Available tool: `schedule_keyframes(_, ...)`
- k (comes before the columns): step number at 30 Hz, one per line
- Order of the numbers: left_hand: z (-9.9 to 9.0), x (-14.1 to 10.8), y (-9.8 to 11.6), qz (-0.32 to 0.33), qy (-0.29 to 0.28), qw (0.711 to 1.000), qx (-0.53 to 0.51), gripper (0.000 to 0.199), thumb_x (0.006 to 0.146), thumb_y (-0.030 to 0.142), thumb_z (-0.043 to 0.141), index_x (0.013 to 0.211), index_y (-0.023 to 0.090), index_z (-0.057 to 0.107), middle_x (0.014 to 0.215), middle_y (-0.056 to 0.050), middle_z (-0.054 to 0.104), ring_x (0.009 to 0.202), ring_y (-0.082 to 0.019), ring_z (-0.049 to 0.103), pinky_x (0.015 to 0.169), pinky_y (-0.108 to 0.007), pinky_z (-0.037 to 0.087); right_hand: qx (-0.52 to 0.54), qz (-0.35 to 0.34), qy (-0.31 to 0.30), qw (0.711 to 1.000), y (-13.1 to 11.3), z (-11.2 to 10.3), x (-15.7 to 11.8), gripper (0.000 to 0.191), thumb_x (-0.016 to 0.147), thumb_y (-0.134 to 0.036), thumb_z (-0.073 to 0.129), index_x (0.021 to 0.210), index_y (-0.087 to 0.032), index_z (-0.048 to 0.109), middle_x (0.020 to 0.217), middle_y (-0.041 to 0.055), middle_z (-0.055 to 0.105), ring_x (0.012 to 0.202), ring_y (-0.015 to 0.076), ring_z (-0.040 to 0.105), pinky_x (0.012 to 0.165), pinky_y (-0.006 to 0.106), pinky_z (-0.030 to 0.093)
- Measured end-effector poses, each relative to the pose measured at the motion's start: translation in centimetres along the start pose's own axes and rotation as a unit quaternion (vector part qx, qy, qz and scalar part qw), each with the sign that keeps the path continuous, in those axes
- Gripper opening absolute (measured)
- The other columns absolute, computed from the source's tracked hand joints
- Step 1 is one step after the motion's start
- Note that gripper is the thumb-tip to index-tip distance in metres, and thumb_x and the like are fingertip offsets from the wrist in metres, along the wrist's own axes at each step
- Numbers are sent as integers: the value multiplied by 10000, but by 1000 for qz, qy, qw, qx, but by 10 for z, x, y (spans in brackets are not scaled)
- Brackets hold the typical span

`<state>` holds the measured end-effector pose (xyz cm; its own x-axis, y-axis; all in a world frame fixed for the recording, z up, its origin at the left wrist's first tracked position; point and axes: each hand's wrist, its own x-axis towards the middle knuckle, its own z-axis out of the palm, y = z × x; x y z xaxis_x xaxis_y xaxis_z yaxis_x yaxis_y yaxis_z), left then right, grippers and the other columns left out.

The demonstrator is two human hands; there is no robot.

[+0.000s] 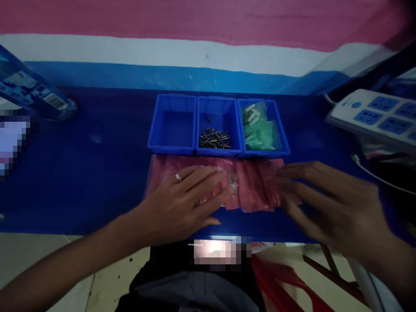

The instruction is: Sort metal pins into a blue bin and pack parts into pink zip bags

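Observation:
A row of overlapping pink plastic bags (256, 184) lies on the blue table in front of three blue bins. My left hand (185, 199), with a ring on one finger, rests spread over the left part of the bags. At their right end is my right hand (321, 195), blurred, its fingers apart and nothing seen in them. Small dark metal pins (214, 139) lie in the middle bin (217, 104). Green bags with pale pieces (260, 130) fill the right bin (282, 134). The left bin (175, 125) has nothing in it.
A white power strip (364, 106) and a white cable (377, 173) are at the right. On the left lies a blue package (42, 93) beside a blurred-out bright object (13, 138). A lit screen (214, 249) shows below the table's front edge, near a red strap (286, 281).

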<state>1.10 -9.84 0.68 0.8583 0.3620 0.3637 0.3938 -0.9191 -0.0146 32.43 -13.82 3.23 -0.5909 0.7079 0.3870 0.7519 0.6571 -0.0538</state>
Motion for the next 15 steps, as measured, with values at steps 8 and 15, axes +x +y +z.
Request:
schedule_keyframes(8,21,-23,38,-147,-52,988,17,506,1013,405,567,1465,184,517,1613,-101,420,1500,-325,408,1200,-540,451,-69,109,-77,989,-45,45,-42,598,978,-322,618,1535,-173,457,1629,203,376,1499,392,408,1129,592,507)
schedule_keyframes(15,35,-7,41,-163,-14,987,10,505,986,410,612,1424,163,562,1543,-135,505,1393,-368,517,1125,-564,532,-102,94,-66,988,-52,51,-24,587,977,-332,625,1521,-168,477,1568,216,464,1417,403,509,1039,567,567)
